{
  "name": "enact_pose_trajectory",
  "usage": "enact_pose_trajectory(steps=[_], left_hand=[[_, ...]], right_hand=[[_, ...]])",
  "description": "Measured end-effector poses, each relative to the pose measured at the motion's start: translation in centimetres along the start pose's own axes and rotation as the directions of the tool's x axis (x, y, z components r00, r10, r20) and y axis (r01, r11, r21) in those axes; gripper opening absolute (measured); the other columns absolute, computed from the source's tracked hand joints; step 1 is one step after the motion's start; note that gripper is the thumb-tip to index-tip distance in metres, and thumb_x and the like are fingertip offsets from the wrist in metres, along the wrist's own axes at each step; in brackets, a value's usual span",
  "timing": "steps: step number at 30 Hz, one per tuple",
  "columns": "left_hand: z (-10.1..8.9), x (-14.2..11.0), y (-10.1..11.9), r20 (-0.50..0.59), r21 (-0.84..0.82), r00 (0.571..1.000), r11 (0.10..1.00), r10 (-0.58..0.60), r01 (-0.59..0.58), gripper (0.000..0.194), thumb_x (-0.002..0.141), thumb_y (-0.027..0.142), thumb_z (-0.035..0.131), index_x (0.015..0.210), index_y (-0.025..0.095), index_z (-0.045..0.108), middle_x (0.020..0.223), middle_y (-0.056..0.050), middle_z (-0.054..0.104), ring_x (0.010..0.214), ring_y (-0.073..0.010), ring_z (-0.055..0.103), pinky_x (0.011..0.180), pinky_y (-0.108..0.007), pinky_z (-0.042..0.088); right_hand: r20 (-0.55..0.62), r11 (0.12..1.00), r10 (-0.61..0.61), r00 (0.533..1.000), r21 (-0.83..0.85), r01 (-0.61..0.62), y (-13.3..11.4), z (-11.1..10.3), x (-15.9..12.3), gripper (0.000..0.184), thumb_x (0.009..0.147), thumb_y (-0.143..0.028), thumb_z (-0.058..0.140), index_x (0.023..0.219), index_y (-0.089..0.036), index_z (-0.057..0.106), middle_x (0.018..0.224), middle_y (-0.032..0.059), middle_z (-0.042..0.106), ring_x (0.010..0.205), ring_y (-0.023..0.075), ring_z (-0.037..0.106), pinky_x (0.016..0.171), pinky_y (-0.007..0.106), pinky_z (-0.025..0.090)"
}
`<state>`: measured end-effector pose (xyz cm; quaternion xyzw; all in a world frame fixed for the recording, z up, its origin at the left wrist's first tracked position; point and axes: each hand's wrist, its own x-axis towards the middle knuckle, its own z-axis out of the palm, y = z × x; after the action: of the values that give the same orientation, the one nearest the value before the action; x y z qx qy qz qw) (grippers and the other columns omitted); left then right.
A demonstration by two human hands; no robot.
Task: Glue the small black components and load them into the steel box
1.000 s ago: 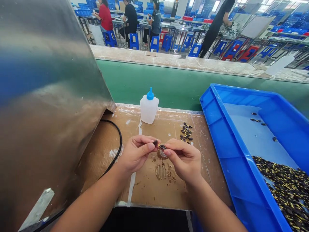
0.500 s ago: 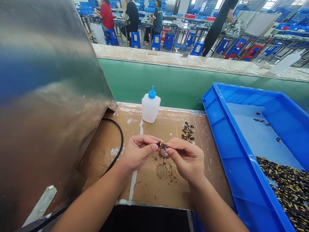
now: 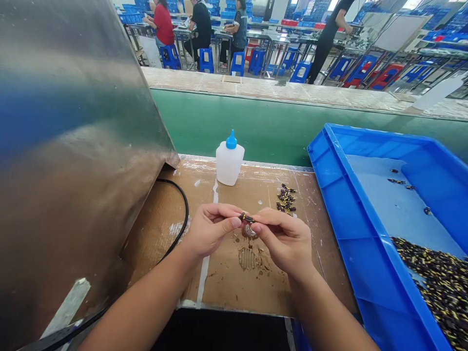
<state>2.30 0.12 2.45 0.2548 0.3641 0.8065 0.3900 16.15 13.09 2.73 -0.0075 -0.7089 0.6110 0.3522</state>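
Observation:
Between the fingertips of both hands is a small black-and-yellow part (image 3: 247,219), held level above the cardboard-covered bench (image 3: 234,287). My left hand (image 3: 210,228) pinches its left end with thumb and forefinger. The right end sits in the pinch of my right hand (image 3: 285,237). Fingertips hide both ends, and the part is too small to name its kind. Just beneath it, a small round shiny piece (image 3: 250,230) shows on the bench. A loose pile of similar black-and-yellow parts (image 3: 286,199) lies beyond my right hand.
A white squeeze bottle (image 3: 229,165) with a blue nozzle stands behind my hands. At the right is a blue bin (image 3: 351,214) holding a heap of the same parts. A metal housing (image 3: 84,146) and a black cable (image 3: 185,204) are on the left. Several people (image 3: 199,27) work farther back.
Both hands keep their pinch on the small part, almost unmoved. The view has shifted slightly, and the standing person in the background leans differently.

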Motion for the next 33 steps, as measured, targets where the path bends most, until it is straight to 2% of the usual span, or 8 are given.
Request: enact_pose_trajectory(steps=[14,21,27,33], left_hand=[[-0.9,-0.1,-0.3,0.052,0.101,0.998,0.994,0.040,-0.045,0.010,0.083,0.018,0.095,0.084,0.026,0.089,0.096,-0.006,0.087,0.084,-0.0135,0.083,0.081,-0.020,0.068],[-1.2,-0.1,0.0,0.047,0.200,0.996,0.977,0.070,-0.078,0.011,0.083,0.016,0.094,0.085,0.026,0.089,0.098,-0.007,0.087,0.087,-0.0157,0.084,0.083,-0.022,0.069],[-0.3,-0.2,0.6,0.023,0.427,0.979,0.883,0.204,-0.194,0.014,0.083,0.012,0.091,0.085,0.025,0.089,0.099,-0.007,0.088,0.089,-0.0171,0.085,0.084,-0.021,0.070],[0.2,-0.7,-0.1,0.028,0.556,0.930,0.767,0.367,-0.320,0.022,0.086,0.007,0.085,0.093,0.028,0.089,0.104,-0.005,0.088,0.093,-0.0180,0.086,0.087,-0.022,0.070]], right_hand=[[0.083,0.998,-0.069,0.994,0.013,0.068,-0.1,-0.8,0.5,0.026,0.098,-0.004,0.077,0.113,-0.024,0.083,0.098,0.0054,0.082,0.085,0.0178,0.075,0.071,0.031,0.061],[0.081,0.987,-0.103,0.991,-0.114,0.112,-0.4,-0.8,0.6,0.019,0.099,-0.006,0.077,0.108,-0.023,0.082,0.093,0.0038,0.081,0.079,0.0170,0.073,0.069,0.032,0.059],[0.067,0.892,-0.274,0.959,-0.356,0.279,-0.3,-0.5,0.5,0.027,0.096,-0.001,0.079,0.113,-0.022,0.079,0.101,0.0057,0.081,0.086,0.0177,0.075,0.071,0.031,0.061],[0.056,0.826,-0.340,0.939,-0.460,0.326,-0.1,-0.2,0.6,0.027,0.097,0.000,0.078,0.114,-0.021,0.077,0.098,0.0058,0.080,0.085,0.0185,0.074,0.075,0.033,0.063]])
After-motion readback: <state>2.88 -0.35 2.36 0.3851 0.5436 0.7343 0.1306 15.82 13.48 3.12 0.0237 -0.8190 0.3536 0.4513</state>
